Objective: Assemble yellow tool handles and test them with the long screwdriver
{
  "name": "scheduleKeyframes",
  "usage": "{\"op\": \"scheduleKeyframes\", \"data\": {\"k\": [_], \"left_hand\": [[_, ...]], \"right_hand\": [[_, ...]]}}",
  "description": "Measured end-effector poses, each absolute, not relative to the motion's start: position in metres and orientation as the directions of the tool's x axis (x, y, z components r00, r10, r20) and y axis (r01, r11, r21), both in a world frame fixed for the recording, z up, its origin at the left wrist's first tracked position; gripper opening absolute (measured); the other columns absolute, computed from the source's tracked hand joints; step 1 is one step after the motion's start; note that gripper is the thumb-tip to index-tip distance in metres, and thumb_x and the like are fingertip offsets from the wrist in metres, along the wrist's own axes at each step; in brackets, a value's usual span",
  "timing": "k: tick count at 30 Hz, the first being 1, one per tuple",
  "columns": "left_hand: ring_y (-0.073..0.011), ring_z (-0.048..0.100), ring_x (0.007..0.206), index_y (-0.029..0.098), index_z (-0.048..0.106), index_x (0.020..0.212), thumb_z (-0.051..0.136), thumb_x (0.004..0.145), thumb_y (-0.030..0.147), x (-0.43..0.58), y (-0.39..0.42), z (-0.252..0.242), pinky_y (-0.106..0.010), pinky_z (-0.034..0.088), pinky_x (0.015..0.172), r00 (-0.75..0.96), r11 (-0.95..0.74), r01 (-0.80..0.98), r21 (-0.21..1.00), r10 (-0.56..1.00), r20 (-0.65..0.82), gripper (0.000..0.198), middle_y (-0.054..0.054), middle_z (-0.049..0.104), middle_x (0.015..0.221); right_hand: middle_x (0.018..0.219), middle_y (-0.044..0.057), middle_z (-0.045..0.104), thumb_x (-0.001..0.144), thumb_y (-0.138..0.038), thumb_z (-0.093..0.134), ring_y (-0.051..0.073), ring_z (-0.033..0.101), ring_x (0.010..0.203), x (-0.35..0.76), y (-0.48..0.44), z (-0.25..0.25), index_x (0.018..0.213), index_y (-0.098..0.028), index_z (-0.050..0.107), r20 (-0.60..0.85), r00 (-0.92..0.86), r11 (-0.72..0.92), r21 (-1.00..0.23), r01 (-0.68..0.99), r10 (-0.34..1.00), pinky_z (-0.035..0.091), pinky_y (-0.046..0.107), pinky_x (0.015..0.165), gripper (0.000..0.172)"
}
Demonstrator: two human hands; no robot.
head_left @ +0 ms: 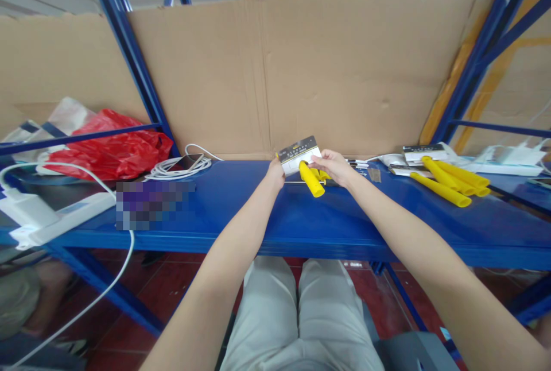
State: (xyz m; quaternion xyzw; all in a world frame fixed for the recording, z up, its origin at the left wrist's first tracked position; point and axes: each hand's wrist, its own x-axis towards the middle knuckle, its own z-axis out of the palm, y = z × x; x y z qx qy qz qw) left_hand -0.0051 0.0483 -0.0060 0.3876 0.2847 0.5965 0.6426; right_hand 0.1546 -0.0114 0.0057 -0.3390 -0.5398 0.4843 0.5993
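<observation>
A black-and-white packaging card (299, 154) is held up above the blue shelf, tilted slightly. My left hand (276, 172) is closed on its left edge. At the card's right side, my right hand (333, 166) is also closed, its fingertips pinching the card. A yellow tapered tube (313, 182) juts toward me from the front of the card; I cannot tell how it is joined to it. More yellow pieces show just beneath my right hand, partly hidden by it and the tube.
Several yellow tubes (456, 181) lie on the right beside stacked cards (424, 154). On the left are a red plastic bag (114, 144), a coiled white cable (178, 169) and a white power strip (77, 219). Cardboard (336, 72) backs the blue shelf (241, 210).
</observation>
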Motion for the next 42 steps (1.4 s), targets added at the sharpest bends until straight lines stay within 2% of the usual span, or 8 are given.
{"op": "scheduleKeyframes", "data": {"k": [12,16,19,24,27,33,39,42], "left_hand": [[-0.0248,0.067,0.112,0.017,0.073,0.082,0.063,0.082,0.022,-0.003,0.017,0.007,-0.037,0.048,0.102,0.102,-0.07,-0.347,0.935,0.988,0.112,0.011,-0.007,0.078,0.102],[-0.0258,0.065,0.118,0.019,0.074,0.092,0.052,0.086,0.028,-0.002,0.011,0.013,-0.044,0.039,0.112,0.119,-0.037,-0.381,0.924,0.989,0.088,0.024,-0.005,0.078,0.105],[-0.0275,0.061,0.124,0.021,0.073,0.105,0.046,0.09,0.04,-0.003,0.011,0.015,-0.053,0.025,0.119,0.135,-0.033,-0.381,0.924,0.987,0.091,0.036,-0.005,0.076,0.112],[-0.0309,0.053,0.134,0.027,0.068,0.119,0.042,0.091,0.06,-0.004,0.013,0.014,-0.06,0.007,0.12,0.18,-0.032,-0.33,0.943,0.979,0.097,0.051,-0.005,0.07,0.128],[-0.0295,0.05,0.137,0.027,0.068,0.116,0.056,0.087,0.054,-0.004,0.009,0.012,-0.058,0.011,0.12,0.148,-0.073,-0.286,0.955,0.982,0.12,0.042,-0.006,0.068,0.132],[-0.0264,0.058,0.127,0.021,0.07,0.093,0.074,0.077,0.02,-0.001,0.003,0.01,-0.046,0.033,0.115,0.067,-0.155,-0.228,0.961,0.982,0.175,0.017,-0.006,0.074,0.119],[-0.0274,0.067,0.111,0.022,0.064,0.111,0.085,0.071,0.034,-0.001,0.009,0.003,-0.043,0.048,0.1,0.124,-0.075,-0.236,0.969,0.987,0.106,0.046,-0.012,0.072,0.118],[-0.026,0.071,0.1,0.019,0.065,0.105,0.084,0.074,0.037,0.001,0.006,-0.001,-0.039,0.052,0.093,0.285,-0.015,-0.197,0.98,0.956,0.072,0.041,-0.014,0.073,0.11]], "right_hand": [[0.057,-0.005,0.059,0.058,-0.036,0.093,0.012,0.069,0.063,0.154,-0.002,0.002,0.058,-0.02,0.045,0.386,0.077,0.393,-0.893,-0.218,0.919,0.056,0.022,0.069,0.052],[0.06,-0.005,0.061,0.061,-0.035,0.093,0.011,0.068,0.063,0.156,-0.003,0.004,0.058,-0.02,0.045,0.383,0.111,0.399,-0.887,-0.232,0.917,0.057,0.024,0.074,0.05],[0.064,-0.003,0.064,0.065,-0.034,0.091,0.011,0.069,0.066,0.157,-0.003,0.004,0.059,-0.02,0.046,0.375,0.142,0.399,-0.891,-0.216,0.916,0.058,0.024,0.076,0.047],[0.066,-0.002,0.066,0.069,-0.036,0.088,0.013,0.071,0.07,0.155,-0.002,0.002,0.061,-0.02,0.044,0.37,0.165,0.399,-0.893,-0.206,0.914,0.059,0.025,0.075,0.048],[0.068,-0.002,0.068,0.069,-0.035,0.088,0.014,0.072,0.072,0.154,-0.005,0.002,0.063,-0.02,0.043,0.333,0.135,0.355,-0.908,-0.222,0.933,0.058,0.025,0.071,0.048],[0.073,-0.002,0.071,0.071,-0.031,0.086,0.013,0.071,0.073,0.152,-0.011,0.004,0.065,-0.02,0.041,0.261,0.087,0.274,-0.926,-0.259,0.962,0.055,0.022,0.062,0.047],[0.067,-0.002,0.067,0.074,-0.032,0.083,0.013,0.071,0.074,0.149,-0.006,0.003,0.064,-0.021,0.036,0.269,0.149,0.301,-0.914,-0.272,0.951,0.056,0.023,0.068,0.05],[0.063,-0.004,0.063,0.074,-0.033,0.083,0.013,0.07,0.072,0.151,-0.004,0.003,0.064,-0.022,0.034,0.287,0.22,0.343,-0.895,-0.285,0.932,0.056,0.024,0.069,0.051]]}}
